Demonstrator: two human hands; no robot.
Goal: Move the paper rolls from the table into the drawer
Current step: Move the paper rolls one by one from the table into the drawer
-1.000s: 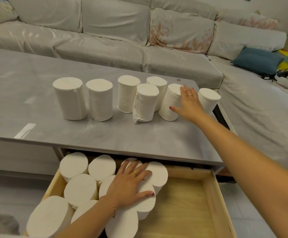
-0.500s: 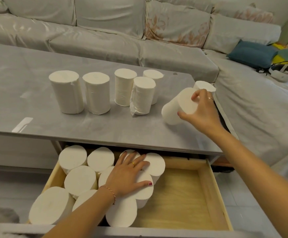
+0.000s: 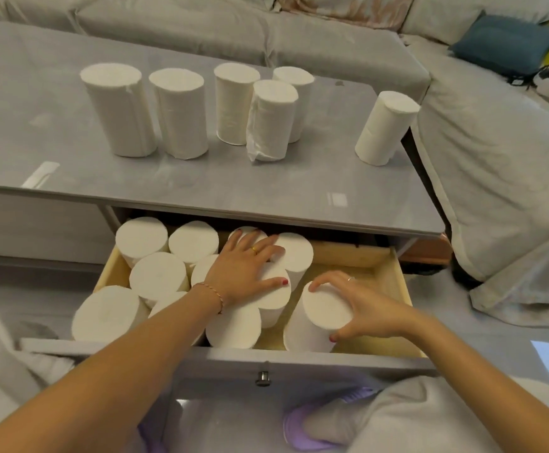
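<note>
Head view, looking down over the open drawer point(image 3: 387, 256) and the grey table point(image 3: 234, 188) above it. Right hand point(image 3: 368, 308) gripped one paper roll point(image 3: 319, 317) from the top, fingers and thumb curled round its upper rim; the roll stood upright inside the drawer, right of the packed group, with its base low near the drawer front. Whether the base touched the drawer floor could not be told.

Left hand point(image 3: 247, 273) lay flat and spread on the tops of the stored rolls point(image 3: 155, 273), fingers straight, pressing on them and holding nothing. A ring showed on that hand and a thin bracelet point(image 3: 212, 291) on its wrist.

Stored rolls filled the left and middle of the drawer, all upright and touching one another; the wooden floor was bare on the right side beyond the held roll.

Six rolls stood on the table. Five were grouped toward the left and centre point(image 3: 181, 112); one of these, with a loose wrapper point(image 3: 271, 120), stood just in front of another. The sixth roll point(image 3: 386, 127) stood alone near the table's right edge, well apart from the group.

Grey sofa point(image 3: 299, 40) ran behind the table, with a blue cushion point(image 3: 502, 44) at upper right. Drawer front carried a small metal knob point(image 3: 263, 377).
</note>
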